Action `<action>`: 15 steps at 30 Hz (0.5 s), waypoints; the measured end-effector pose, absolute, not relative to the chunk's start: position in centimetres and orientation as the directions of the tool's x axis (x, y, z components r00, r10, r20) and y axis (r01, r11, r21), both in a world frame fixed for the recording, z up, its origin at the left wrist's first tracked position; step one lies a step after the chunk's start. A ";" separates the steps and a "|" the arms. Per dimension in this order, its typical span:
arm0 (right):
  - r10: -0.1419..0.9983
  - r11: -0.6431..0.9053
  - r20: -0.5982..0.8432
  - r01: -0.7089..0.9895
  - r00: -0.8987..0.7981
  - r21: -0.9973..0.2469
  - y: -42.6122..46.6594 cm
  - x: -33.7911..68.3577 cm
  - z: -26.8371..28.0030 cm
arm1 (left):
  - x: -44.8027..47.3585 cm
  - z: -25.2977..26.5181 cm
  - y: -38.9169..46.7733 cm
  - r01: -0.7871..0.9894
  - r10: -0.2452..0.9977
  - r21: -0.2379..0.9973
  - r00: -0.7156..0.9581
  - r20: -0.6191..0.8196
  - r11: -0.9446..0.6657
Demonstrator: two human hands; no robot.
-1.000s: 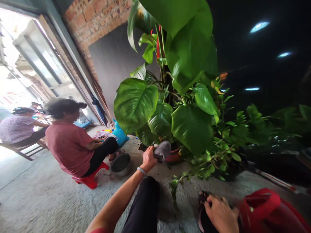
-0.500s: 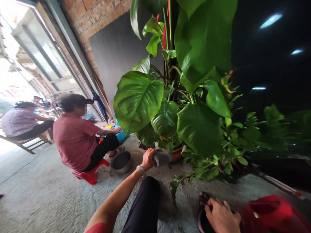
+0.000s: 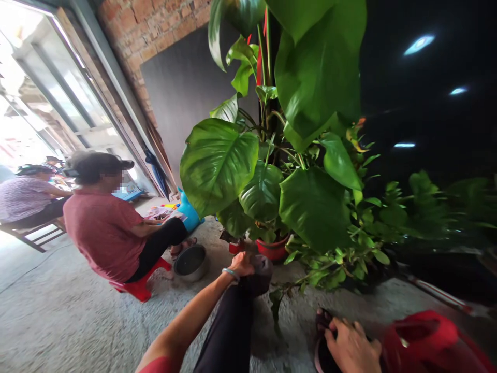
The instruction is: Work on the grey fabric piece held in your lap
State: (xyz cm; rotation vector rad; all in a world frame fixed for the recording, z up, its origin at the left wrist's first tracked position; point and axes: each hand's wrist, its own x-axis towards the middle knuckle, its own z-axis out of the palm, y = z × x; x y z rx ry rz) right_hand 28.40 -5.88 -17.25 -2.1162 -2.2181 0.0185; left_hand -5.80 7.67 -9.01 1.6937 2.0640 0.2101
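Concrete floor (image 3: 93, 331) is spread beneath a broad-leaved plant (image 3: 221, 166) in a red pot (image 3: 275, 252). At the knee (image 3: 235, 305), just before the pot, a dark grey item (image 3: 264, 270), too blurred to be identified, is gripped at 1 end by the closed left hand (image 3: 241, 264). One-handed handling is judged to be under way; a steady hold, clear of the plant, would be called for. The right hand (image 3: 353, 344) is lowered near a sandal (image 3: 323, 318); its grip cannot be told.
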 end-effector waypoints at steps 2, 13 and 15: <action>0.999 0.027 0.033 0.998 -0.026 -0.055 -5.9 28.3 -16.8 | -5.0 -6.1 7.6 0.857 0.993 0.504 -0.058 -0.105 0.104; 1.000 0.011 0.007 0.997 -0.011 -0.082 -6.4 27.7 -15.7 | 3.5 -5.8 8.7 0.786 0.998 0.616 0.048 0.028 -0.055; 1.000 -0.007 -0.011 0.997 0.006 -0.079 -6.5 28.3 -15.9 | 1.9 -6.6 7.1 0.818 0.987 0.572 0.131 -0.092 -0.056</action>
